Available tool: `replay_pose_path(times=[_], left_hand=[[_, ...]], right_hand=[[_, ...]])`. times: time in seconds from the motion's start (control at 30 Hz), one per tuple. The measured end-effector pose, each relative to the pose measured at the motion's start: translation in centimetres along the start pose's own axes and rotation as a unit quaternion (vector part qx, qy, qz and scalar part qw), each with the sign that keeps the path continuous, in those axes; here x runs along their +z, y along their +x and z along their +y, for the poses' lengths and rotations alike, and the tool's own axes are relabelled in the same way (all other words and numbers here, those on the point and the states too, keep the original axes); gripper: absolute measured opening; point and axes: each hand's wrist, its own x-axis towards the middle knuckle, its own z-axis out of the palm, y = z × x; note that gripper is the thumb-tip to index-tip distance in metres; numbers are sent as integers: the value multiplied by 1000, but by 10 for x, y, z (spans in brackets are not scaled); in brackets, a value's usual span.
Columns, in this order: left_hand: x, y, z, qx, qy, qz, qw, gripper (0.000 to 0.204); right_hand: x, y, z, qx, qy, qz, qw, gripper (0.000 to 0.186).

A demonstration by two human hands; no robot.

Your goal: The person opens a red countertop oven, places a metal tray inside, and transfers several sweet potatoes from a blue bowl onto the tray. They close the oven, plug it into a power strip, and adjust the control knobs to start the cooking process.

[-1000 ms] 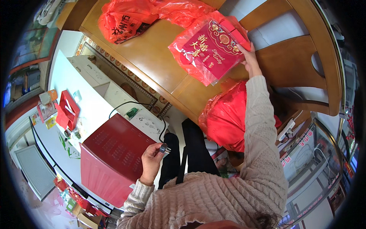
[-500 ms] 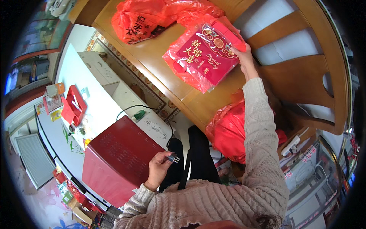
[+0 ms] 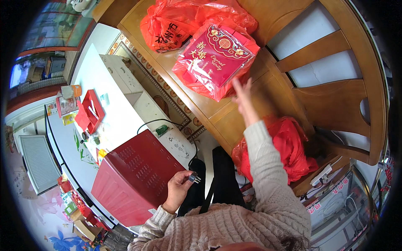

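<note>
Two hands busy: left hand point(image 3: 178, 188) pinching light, stiff plug point(image 3: 193, 178) (by body, probably best), right hand point(image 3: 243, 97) open beside slippery gift bag point(image 3: 214, 60).

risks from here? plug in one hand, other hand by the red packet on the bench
1. The red packet leans on the red bags, and the right hand looks open beside it; it might slide.
2. The left hand pinches the plug; its black cord runs behind the red appliance and may snag.

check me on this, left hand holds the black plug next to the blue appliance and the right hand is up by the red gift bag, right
Not quite: the appliance is dark red, not blue. The head view shows the left hand holding the black plug beside it, and the right hand up by the red gift bag.
</note>
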Motion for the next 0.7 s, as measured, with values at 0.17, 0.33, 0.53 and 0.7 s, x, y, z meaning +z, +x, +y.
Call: replay_pose_path(times=[0.17, 0.33, 0.53, 0.7], left_hand=[[-1, -1, 4, 19, 16, 0, 1000, 20], [-1, -1, 5, 32, 16, 6, 999, 20], [-12, -1, 8, 26, 83, -46, 995, 22], [-5, -3, 10, 7, 10, -4, 1000, 22]], right_hand=[[39, 1, 10, -24, 107, -5, 994, 116], [70, 59, 29, -128, 40, -6, 991, 90], [139, 100, 26, -125, 42, 2, 991, 90], [192, 122, 20, -146, -9, 36, 989, 94]])
